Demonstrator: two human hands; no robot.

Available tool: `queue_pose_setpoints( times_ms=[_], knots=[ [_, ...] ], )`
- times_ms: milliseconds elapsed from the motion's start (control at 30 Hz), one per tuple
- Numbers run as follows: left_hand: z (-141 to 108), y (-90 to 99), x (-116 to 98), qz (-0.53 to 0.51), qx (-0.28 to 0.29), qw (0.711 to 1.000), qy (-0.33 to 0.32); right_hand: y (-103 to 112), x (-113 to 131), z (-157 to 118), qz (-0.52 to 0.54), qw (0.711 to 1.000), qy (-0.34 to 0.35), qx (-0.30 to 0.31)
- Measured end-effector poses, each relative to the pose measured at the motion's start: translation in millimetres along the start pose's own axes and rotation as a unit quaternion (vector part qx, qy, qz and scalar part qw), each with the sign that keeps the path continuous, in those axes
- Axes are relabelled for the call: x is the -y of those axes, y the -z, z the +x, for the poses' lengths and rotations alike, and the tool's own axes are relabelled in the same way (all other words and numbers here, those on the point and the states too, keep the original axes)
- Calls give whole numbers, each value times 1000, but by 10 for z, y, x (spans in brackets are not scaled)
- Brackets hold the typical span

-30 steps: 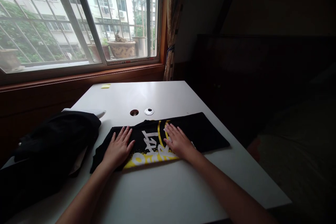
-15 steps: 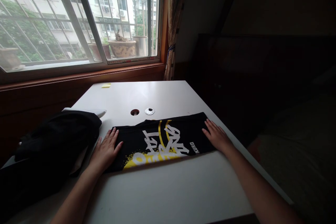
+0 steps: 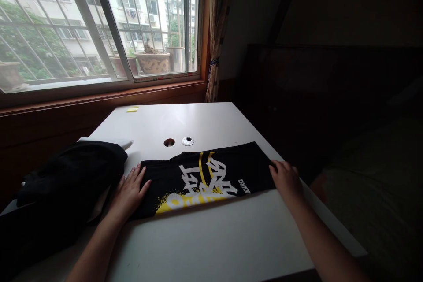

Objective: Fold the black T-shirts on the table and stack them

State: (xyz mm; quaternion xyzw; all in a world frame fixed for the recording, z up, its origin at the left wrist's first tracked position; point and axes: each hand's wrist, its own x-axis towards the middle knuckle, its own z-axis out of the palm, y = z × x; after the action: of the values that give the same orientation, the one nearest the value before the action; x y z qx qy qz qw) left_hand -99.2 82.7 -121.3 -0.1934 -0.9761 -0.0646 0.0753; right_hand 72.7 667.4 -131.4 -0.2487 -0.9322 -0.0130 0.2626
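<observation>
A black T-shirt (image 3: 228,167), folded into a long strip, lies across the white table with yellow and white lettering facing up. My left hand (image 3: 130,189) rests flat over its left end, fingers spread and palm down. At the opposite end, my right hand (image 3: 287,180) has its fingers curled at the shirt's right edge, thumb against the cloth. The fingertips of that hand are partly hidden, and the edge seems pinched between them.
A heap of black clothing (image 3: 72,176) with some white cloth lies left of my left arm. Beyond the shirt, the table (image 3: 205,119) has a round cable hole (image 3: 169,142), its loose cover (image 3: 187,141) and a yellow sticky note (image 3: 132,109). A barred window stands behind.
My right hand has slid outward to the right, from lying flat on the shirt to curled fingers at its edge. The left hand has shifted slightly left.
</observation>
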Motion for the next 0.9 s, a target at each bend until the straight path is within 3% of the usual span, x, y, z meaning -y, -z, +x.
queue_pose_setpoints(
  times_ms=[200,400,567,767,900],
  knots=[
    [1,-59,79,-42,-27,999,-6,168,-61,-93,6,990,-116,80],
    [0,-122,153,-87,-52,995,-13,142,-159,-27,71,972,-181,130],
    [-10,-14,153,-176,-63,982,-8,79,-217,-30,128,976,-163,62],
    [-71,294,36,-342,-45,939,6,99,-295,-39,136,968,-209,-21],
    [-83,371,-11,-390,-31,920,12,131,-374,-33,140,957,-242,-71]
  ],
)
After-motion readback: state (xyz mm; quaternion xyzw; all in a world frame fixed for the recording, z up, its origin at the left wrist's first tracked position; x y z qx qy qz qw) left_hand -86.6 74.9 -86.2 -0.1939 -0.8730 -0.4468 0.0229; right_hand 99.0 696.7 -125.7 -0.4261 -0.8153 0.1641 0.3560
